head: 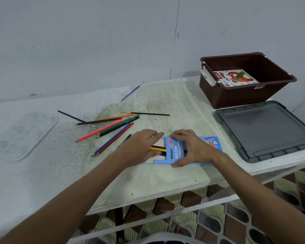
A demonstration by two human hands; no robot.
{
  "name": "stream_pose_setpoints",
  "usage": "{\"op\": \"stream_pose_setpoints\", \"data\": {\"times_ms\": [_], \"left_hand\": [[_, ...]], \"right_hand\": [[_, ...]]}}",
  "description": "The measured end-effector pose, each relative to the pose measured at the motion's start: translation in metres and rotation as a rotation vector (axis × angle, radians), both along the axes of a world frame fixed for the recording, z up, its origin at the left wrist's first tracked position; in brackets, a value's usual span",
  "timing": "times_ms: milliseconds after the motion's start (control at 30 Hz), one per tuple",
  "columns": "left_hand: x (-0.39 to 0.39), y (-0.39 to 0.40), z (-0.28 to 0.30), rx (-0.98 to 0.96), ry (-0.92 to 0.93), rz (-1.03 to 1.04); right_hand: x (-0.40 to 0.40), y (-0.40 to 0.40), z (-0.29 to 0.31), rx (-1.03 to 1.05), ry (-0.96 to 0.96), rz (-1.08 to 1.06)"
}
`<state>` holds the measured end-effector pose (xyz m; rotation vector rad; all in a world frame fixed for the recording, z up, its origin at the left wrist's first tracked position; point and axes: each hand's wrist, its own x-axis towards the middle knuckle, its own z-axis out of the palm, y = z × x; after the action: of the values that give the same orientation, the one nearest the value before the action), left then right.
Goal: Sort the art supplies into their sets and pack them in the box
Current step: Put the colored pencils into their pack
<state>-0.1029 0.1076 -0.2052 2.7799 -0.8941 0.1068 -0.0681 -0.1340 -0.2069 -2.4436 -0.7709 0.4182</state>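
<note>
A blue pencil box (176, 152) marked Neon lies flat near the table's front edge. My right hand (192, 147) grips it, fingers over the top and thumb at the near edge. My left hand (141, 147) rests at its open left end, where a yellow, a brown and a black pencil (158, 150) stick out; how it holds them is hidden. Several loose coloured pencils (113, 129) lie fanned out to the left. Three thin brushes (150, 113) (130, 93) (72, 117) lie farther back. The brown box (245, 95) at the back right holds an oil pastel pack (236, 78).
A grey lid (264, 131) lies upside down at the right, in front of the brown box. A clear paint palette (23, 134) sits at the far left. The table's front edge (148, 198) runs below my arms, with patterned floor beneath.
</note>
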Motion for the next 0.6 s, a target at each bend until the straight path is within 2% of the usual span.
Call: {"op": "stream_pose_setpoints", "data": {"times_ms": [133, 300, 367, 467, 533, 600], "left_hand": [[-0.007, 0.012, -0.003, 0.155, -0.083, -0.069], [-0.026, 0.007, -0.013, 0.267, 0.158, 0.008], [-0.033, -0.004, -0.014, 0.256, 0.221, -0.006], [-0.039, -0.024, -0.006, 0.068, 0.437, 0.004], [-0.040, -0.028, -0.001, -0.212, 0.586, 0.087], [-0.033, -0.021, 0.002, -0.380, 0.518, 0.191]], "right_hand": [[0.002, 0.000, -0.001, 0.003, 0.000, -0.004], [0.001, 0.001, -0.002, 0.015, -0.009, -0.001], [0.001, 0.002, -0.002, 0.021, -0.023, -0.001], [0.000, 0.003, -0.002, 0.029, -0.042, 0.000], [0.000, 0.003, -0.001, 0.031, -0.047, -0.004], [0.000, 0.002, -0.001, 0.032, -0.037, 0.000]]}}
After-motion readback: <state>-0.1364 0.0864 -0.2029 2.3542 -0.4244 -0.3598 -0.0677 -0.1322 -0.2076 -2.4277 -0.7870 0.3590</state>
